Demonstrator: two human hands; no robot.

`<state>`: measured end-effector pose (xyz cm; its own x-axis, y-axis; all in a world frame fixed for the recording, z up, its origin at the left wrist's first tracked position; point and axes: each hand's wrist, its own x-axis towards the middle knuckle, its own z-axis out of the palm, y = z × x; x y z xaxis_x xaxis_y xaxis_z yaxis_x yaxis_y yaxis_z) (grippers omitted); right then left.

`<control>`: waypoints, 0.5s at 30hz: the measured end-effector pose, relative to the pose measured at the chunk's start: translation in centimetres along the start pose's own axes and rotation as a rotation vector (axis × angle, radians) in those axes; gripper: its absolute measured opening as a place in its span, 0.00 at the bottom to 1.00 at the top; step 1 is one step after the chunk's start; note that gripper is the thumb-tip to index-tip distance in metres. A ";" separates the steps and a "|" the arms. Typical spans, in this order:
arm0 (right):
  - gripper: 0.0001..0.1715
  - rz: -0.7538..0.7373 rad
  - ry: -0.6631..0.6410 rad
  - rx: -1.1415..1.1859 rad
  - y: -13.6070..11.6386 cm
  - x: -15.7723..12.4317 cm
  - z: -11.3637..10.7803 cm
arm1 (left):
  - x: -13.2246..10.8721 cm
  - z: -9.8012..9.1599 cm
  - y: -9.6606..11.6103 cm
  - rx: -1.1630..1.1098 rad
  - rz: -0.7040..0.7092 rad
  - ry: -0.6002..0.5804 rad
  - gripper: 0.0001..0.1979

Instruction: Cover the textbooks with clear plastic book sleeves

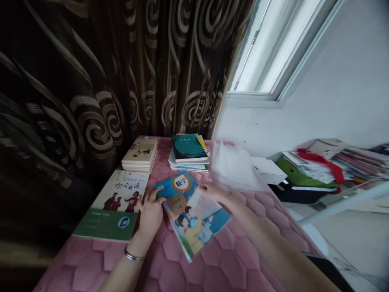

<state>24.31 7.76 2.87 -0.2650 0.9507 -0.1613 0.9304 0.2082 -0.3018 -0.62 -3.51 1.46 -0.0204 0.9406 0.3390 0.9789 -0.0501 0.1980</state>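
Note:
A blue mathematics textbook (194,215) lies at a slant above the pink quilted tablecloth (221,259). My right hand (214,192) has its fingers closed at the textbook's upper right edge. At the opposite edge is my left hand (151,211), with fingers spread and the thumb touching the textbook's side. A bracelet (133,255) circles the left wrist. Just left of that hand lies a large white and green book (106,221) with figures on its cover; the left fingertips are close to its right edge. Whether the textbook rests fully on the cloth, I cannot tell.
Behind stand a stack of beige books (138,156) and a pile topped by a teal book (190,147). Clear plastic covers (235,166) lie at the back right by a white box (267,169). Dark curtains (146,69) hang behind; a cluttered shelf (358,184) stands right.

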 end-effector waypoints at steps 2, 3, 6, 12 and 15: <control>0.21 0.021 0.009 0.037 0.0 -2.9 1.3 | 0.1 0.3 0.0 0.029 -0.084 0.002 0.19; 0.22 0.037 0.011 0.052 0.0 -4.3 2.0 | 0.2 0.4 0.0 0.036 -0.115 -0.010 0.19; 0.18 0.091 0.100 0.252 -0.2 -7.6 4.0 | 0.3 0.6 0.4 -0.022 -0.145 -0.114 0.19; 0.17 0.092 0.303 0.448 -0.8 -9.8 6.1 | 0.9 0.5 1.4 -0.148 -0.213 -0.228 0.21; 0.18 0.083 0.383 0.498 -0.7 -9.7 6.2 | 1.4 0.9 1.6 -0.222 -0.227 -0.242 0.24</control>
<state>24.66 -3.03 -1.13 -0.0020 0.9931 0.1170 0.6899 0.0860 -0.7188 1.08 -1.96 1.39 -0.1570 0.9867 0.0421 0.8866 0.1221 0.4462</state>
